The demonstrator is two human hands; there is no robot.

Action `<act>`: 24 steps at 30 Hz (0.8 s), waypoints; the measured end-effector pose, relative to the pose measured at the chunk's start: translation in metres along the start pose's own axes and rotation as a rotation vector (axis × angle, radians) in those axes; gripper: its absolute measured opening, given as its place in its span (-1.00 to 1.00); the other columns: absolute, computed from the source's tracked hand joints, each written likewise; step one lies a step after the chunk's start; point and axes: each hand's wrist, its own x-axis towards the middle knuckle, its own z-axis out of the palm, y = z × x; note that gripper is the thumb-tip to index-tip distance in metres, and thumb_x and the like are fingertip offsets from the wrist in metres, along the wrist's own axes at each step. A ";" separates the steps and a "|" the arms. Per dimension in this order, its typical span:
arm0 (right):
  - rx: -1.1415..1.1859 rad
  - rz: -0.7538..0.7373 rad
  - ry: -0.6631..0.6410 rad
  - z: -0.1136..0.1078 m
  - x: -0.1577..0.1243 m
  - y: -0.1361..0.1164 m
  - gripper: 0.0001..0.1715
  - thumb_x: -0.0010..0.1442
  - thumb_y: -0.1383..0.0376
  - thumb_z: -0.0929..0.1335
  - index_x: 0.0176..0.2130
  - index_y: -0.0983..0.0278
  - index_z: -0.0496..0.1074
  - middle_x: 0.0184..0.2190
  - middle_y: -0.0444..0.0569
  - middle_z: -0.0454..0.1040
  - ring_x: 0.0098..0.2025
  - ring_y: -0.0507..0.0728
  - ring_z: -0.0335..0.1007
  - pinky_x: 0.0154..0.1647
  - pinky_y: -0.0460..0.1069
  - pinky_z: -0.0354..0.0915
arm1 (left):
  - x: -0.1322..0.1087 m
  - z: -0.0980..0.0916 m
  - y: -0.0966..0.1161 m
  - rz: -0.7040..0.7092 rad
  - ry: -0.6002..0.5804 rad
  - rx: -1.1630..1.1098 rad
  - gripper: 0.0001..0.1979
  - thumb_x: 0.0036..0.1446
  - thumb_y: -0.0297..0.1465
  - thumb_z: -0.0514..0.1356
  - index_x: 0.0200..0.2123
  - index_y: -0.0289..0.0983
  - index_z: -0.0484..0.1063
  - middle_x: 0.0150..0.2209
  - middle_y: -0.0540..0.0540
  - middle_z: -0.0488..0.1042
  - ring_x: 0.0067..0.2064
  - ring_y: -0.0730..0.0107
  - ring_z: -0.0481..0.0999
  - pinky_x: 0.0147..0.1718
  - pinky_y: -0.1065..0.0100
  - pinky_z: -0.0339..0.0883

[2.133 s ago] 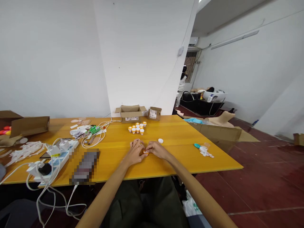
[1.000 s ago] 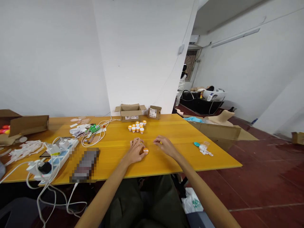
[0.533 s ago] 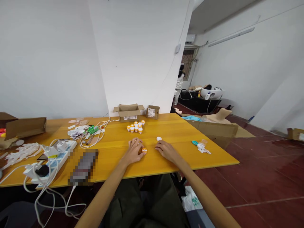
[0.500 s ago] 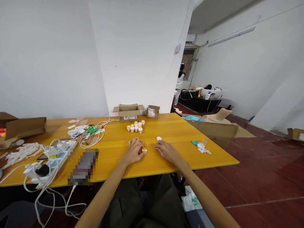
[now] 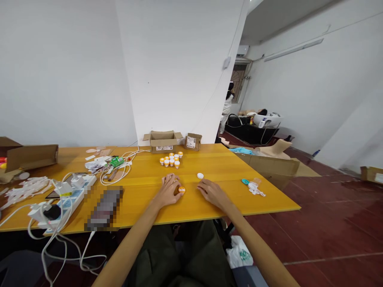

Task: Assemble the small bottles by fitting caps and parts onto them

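Note:
My left hand (image 5: 170,190) rests on the yellow table (image 5: 140,203), thumb and fingers curled round a small orange-rimmed round piece (image 5: 182,190) with a white centre. Its exact kind is too small to tell. Beside it, my right hand (image 5: 212,192) lies on the tabletop with loosely bent fingers and nothing visible in them. Just beyond those fingertips is a small white round cap (image 5: 200,175), apart from the hand. Farther back stands a cluster of several small white pieces with orange rims (image 5: 171,160).
An open cardboard box (image 5: 164,142) and a smaller box (image 5: 193,142) stand against the wall. To the left are a power strip (image 5: 73,203) with cables and a pixelated dark device (image 5: 105,209). White tags and a teal ring (image 5: 245,181) lie right. A person (image 5: 226,107) stands far off.
My right hand has drawn back slightly from the white cap, which now shows more fully. The left hand stays in place on the orange-rimmed piece. The camera view has shifted a little.

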 end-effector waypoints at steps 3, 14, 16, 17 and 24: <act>-0.057 -0.062 -0.052 0.002 0.002 -0.002 -0.77 0.30 0.42 0.26 -0.23 0.23 0.51 -0.21 0.07 0.52 -0.18 0.15 0.47 -0.21 -0.02 0.36 | 0.000 0.000 0.000 -0.001 0.005 0.000 -0.85 0.15 -0.32 0.22 -0.19 -0.18 0.45 0.05 -0.17 0.37 0.17 -0.03 0.21 0.08 -0.04 0.13; 0.116 -0.049 0.057 0.008 0.016 -0.026 -0.74 0.31 0.43 0.24 -0.24 0.21 0.49 -0.25 0.03 0.53 -0.20 0.14 0.47 -0.18 -0.01 0.35 | 0.001 0.000 0.001 -0.009 -0.003 -0.001 -0.87 0.17 -0.30 0.20 -0.20 -0.15 0.45 0.05 -0.16 0.38 0.18 -0.04 0.21 0.09 -0.05 0.13; 0.205 -0.039 0.068 0.008 0.020 -0.038 -0.74 0.33 0.41 0.23 -0.24 0.21 0.49 -0.28 0.00 0.53 -0.22 0.12 0.47 -0.19 -0.02 0.36 | 0.001 0.000 0.001 -0.006 -0.001 0.004 -0.88 0.19 -0.29 0.18 -0.21 -0.16 0.44 0.05 -0.17 0.38 0.17 -0.02 0.21 0.09 -0.04 0.13; 0.242 -0.040 0.066 0.008 0.023 -0.043 -0.73 0.33 0.40 0.23 -0.25 0.22 0.49 -0.28 -0.01 0.53 -0.23 0.11 0.47 -0.19 -0.03 0.36 | 0.001 0.000 0.001 -0.004 0.000 0.005 -0.88 0.20 -0.29 0.18 -0.21 -0.16 0.44 0.04 -0.17 0.38 0.17 -0.02 0.21 0.09 -0.04 0.13; 0.345 -0.101 0.093 0.010 0.030 -0.054 -0.73 0.35 0.39 0.22 -0.26 0.20 0.48 -0.27 -0.01 0.52 -0.20 0.11 0.46 -0.14 -0.02 0.37 | 0.000 0.002 -0.001 0.003 0.001 -0.002 -0.86 0.20 -0.29 0.18 -0.19 -0.15 0.46 0.04 -0.16 0.38 0.17 -0.02 0.20 0.08 -0.04 0.14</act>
